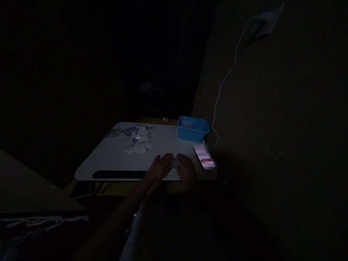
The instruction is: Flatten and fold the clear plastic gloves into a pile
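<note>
Both hands lie palm down near the front edge of the white table (pixel 114 156). My left hand (pixel 160 167) is flat, fingers stretched out, over the left side of a small clear plastic packet (pixel 174 162). On the packet's right side rests my right hand (pixel 187 168), also with straight fingers. Only a shiny strip of the packet shows between them; its contents cannot be made out in the dim light. Left of the hands lie several pale, soft-looking pieces (pixel 140 145), with crumpled clear plastic bags (pixel 130 131) behind them.
A blue plastic basin (pixel 192 135) with a clear packet (pixel 187 124) inside stands at the back right. A lit phone (pixel 204 157) lies at the right edge. Near it hangs a white cable (pixel 220 85) from a wall socket (pixel 268 21). A black slot (pixel 116 174) runs along the front.
</note>
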`<state>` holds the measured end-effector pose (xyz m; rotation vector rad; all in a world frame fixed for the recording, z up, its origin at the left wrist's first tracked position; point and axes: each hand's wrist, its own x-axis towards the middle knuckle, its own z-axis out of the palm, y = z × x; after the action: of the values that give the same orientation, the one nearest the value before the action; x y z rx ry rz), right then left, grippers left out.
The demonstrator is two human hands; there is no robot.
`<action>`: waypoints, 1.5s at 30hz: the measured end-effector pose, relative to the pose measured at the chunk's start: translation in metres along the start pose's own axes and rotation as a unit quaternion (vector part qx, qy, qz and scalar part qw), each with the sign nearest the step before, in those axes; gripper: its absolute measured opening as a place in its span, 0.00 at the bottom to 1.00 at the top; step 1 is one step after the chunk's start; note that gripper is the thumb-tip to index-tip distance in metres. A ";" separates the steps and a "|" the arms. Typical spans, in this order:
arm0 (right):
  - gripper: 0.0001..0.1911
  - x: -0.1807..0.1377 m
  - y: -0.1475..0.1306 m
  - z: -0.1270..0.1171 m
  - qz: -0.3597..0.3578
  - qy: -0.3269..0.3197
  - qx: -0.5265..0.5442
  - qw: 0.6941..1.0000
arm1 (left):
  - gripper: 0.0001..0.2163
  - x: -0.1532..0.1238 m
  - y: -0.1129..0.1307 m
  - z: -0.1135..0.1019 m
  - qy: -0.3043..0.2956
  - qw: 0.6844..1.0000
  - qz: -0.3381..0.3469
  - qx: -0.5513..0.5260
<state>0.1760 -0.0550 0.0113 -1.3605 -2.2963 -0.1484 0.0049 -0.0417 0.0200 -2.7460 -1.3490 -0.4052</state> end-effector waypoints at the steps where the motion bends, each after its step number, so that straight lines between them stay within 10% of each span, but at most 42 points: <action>1: 0.25 0.000 -0.004 0.001 -0.006 -0.011 -0.012 1.000 | 0.20 0.000 0.000 0.000 -0.002 1.000 -0.002 0.004; 12: 0.27 0.007 -0.009 0.005 0.023 -0.085 -0.065 0.994 | 0.21 0.001 0.000 0.005 0.026 0.995 -0.094 0.024; 45: 0.27 0.019 -0.020 0.010 0.002 -0.083 -0.065 0.994 | 0.23 0.002 0.002 0.005 -0.048 0.995 -0.070 0.045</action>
<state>0.1477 -0.0463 0.0135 -1.4939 -2.4571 -0.1936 0.0086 -0.0401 0.0154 -2.6393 -1.5490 -0.2155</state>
